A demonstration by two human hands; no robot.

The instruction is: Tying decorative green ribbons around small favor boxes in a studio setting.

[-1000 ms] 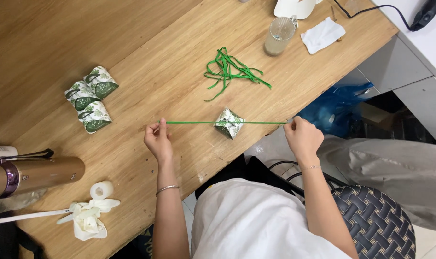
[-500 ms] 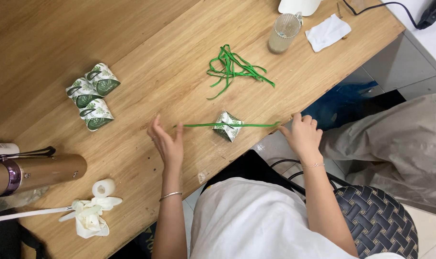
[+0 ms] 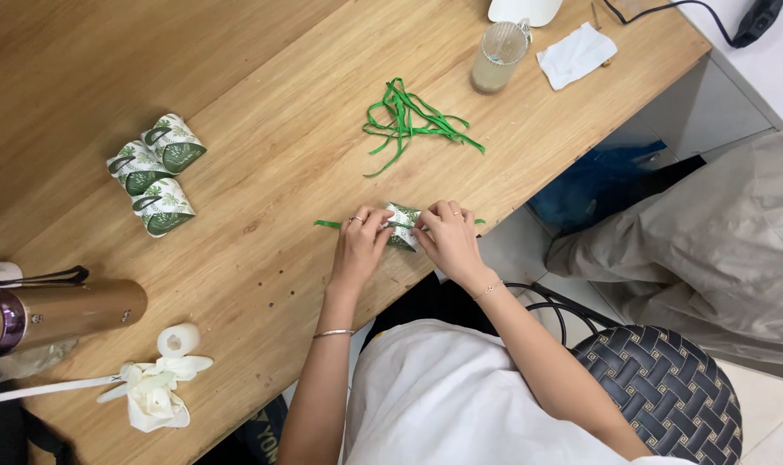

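Both hands met near the front edge of the wooden surface [image 3: 262,129]. The left hand [image 3: 361,245] and the right hand [image 3: 447,237] each pinched the small green-and-white folded parcel [image 3: 402,226] between closed fingertips, one grip on either side. A green ribbon [image 3: 327,224] stuck out past both hands. A loose pile of green ribbons [image 3: 408,120] lay farther back.

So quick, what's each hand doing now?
Left hand: closed on the small leaf-print piece and green ribbon.
Right hand: closed on the same piece.
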